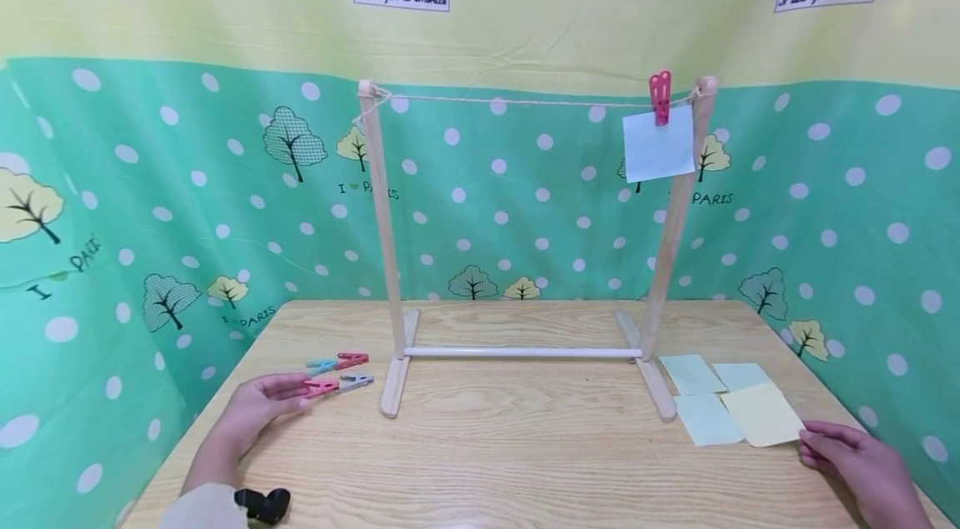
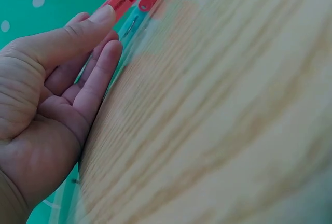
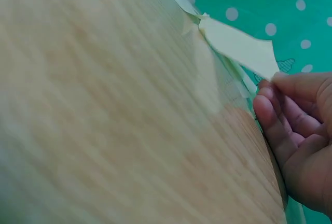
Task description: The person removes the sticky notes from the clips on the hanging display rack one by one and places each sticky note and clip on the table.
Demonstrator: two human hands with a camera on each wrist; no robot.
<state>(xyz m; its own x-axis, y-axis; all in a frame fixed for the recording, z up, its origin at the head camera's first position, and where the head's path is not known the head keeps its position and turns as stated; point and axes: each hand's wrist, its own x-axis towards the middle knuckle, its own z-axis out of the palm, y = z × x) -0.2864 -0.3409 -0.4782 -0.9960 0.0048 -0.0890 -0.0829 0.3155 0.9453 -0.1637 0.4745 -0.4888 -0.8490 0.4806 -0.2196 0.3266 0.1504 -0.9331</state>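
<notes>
My left hand [image 1: 258,408] pinches the end of a red clothespin [image 1: 322,388] between thumb and fingers, low over the left side of the table. A grey clothespin [image 1: 357,381] lies against its far end. Just behind these are a blue clothespin [image 1: 322,365] and a second red one. On the right, my right hand [image 1: 855,458] grips the near corner of a pale yellow paper note [image 1: 763,414] between thumb and index finger. In the right wrist view that yellow sheet [image 3: 238,45] is tilted up from the table. Several pale green notes [image 1: 708,421] lie beside and under it.
A wooden stand [image 1: 386,221] with a string [image 1: 517,102] across its top rises mid-table. Near the right post a pink clothespin [image 1: 660,96] holds a light blue note [image 1: 658,146] on the string. A white bar [image 1: 521,352] joins the stand's feet. Patterned curtain surrounds the table.
</notes>
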